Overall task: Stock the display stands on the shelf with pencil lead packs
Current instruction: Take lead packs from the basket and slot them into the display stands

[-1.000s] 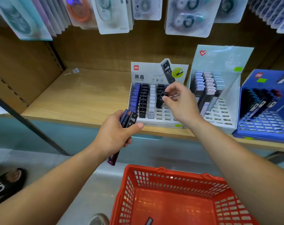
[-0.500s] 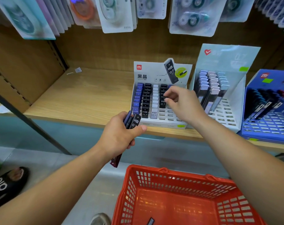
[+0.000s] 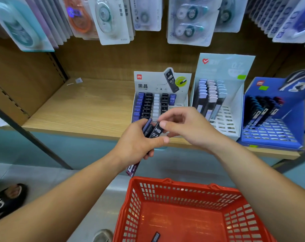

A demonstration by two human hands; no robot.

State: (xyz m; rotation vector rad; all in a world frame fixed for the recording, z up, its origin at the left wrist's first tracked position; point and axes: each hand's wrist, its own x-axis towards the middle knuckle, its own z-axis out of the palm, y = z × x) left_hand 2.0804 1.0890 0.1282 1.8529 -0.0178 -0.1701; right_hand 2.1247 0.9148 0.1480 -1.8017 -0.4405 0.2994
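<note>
My left hand [image 3: 138, 142] grips a small bundle of pencil lead packs [image 3: 149, 129] just in front of the shelf edge. The front pack is black, marked HB 0.7 [image 3: 156, 132]. My right hand [image 3: 188, 127] pinches the top of that black pack with thumb and fingers. Behind the hands stands a white display stand [image 3: 161, 81] with rows of purple, black and white packs. A single purple pack [image 3: 172, 99] sits alone in its right column.
A pale blue stand [image 3: 223, 70] with lead packs and a blue stand [image 3: 273, 133] with pens stand to the right on the wooden shelf [image 3: 75, 109]. A red basket [image 3: 186, 191] below holds one pack [image 3: 155, 237]. Blister-packed correction tapes [image 3: 111, 20] hang above.
My right hand has left the white stand, where a black pack now sits in its column, and has come back down to the bundle in my left hand, taking hold of the black pack.
</note>
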